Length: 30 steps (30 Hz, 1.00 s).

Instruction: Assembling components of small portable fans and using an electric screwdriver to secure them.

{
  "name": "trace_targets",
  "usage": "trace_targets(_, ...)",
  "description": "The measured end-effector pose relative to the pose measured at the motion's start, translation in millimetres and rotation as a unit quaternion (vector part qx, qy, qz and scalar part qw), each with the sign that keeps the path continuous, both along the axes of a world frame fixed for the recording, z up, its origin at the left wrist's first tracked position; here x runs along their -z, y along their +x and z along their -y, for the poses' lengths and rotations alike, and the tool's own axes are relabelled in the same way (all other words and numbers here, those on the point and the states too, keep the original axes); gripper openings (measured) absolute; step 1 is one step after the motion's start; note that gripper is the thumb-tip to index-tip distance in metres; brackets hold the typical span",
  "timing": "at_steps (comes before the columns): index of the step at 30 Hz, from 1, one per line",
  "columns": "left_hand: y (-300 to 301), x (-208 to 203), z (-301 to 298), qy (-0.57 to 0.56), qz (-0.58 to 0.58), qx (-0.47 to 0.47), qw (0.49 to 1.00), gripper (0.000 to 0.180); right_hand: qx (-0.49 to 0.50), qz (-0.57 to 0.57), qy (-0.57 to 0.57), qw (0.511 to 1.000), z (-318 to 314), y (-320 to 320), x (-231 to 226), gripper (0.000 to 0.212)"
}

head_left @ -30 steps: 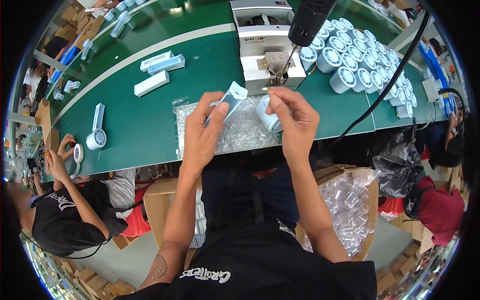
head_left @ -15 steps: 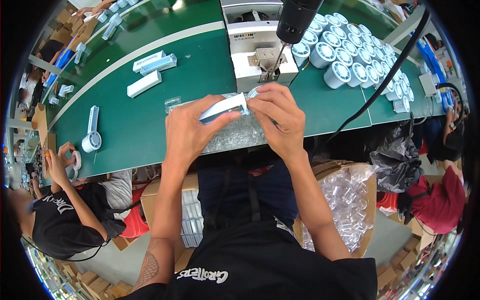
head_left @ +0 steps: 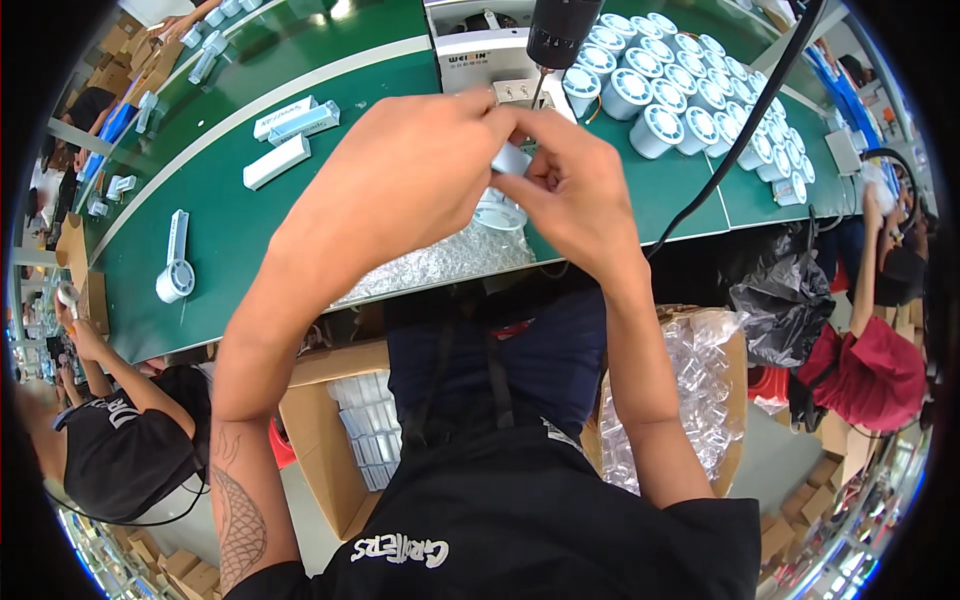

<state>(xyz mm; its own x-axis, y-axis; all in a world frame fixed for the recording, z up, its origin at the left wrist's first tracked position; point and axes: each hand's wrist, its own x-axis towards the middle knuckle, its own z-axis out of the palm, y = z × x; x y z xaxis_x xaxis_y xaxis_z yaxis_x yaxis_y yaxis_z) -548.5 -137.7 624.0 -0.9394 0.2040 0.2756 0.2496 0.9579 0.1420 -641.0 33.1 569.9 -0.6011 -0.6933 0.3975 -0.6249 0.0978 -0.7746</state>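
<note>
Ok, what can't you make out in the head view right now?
All in the head view:
- Most of the pale blue part: hidden by the left hand and right hand.
- Left hand's grip: hidden behind its own back.
- Lower front of the silver machine: behind the hands.
- Top of the black driver: cut off by the upper edge.

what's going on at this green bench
The person's left hand and right hand meet at a pale blue part over the green bench, their grip mostly hidden. A round pale blue piece shows just below, over clear plastic. A black screwdriver points down beyond the hands, and many similar round pieces stand to the right.
</note>
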Motion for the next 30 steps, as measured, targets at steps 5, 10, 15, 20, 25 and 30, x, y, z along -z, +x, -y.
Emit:
trace_targets(5, 10.4, 57.3, -10.2, 0.425, -0.093, -0.024, 0.9, 0.054, -0.005, 0.262, -0.072, 0.962, -10.3, -13.4, 38.9, 0.037)
trace_targets(10, 11.9, 115.2, -34.6, 0.439, -0.086, -0.075, 0.891, 0.06, 0.031, 0.079, -0.134, 0.987, -13.4, -9.4, 58.6, 0.04)
trace_targets(15, 8.8, 113.8, -37.9, 0.492, -0.075, -0.091, 0.863, 0.062, 0.058, -0.086, -0.079, 0.991, -18.9, -9.9, 53.1, 0.043)
trace_targets(20, 8.7, 116.7, -43.0, 0.471, -0.07, -0.123, 0.87, 0.068, 0.063, -0.099, -0.086, 0.989, -17.7, -1.2, 47.4, 0.046)
trace_targets(25, 6.2, 113.9, -42.0, 0.461, -0.085, -0.104, 0.877, 0.07, 0.054, -0.106, -0.119, 0.986, -15.7, -5.6, 53.4, 0.046)
trace_targets(30, 5.8, 117.5, -39.0, 0.491, -0.073, -0.122, 0.86, 0.067, 0.043, -0.071, -0.074, 0.994, -20.7, -9.0, 53.8, 0.043)
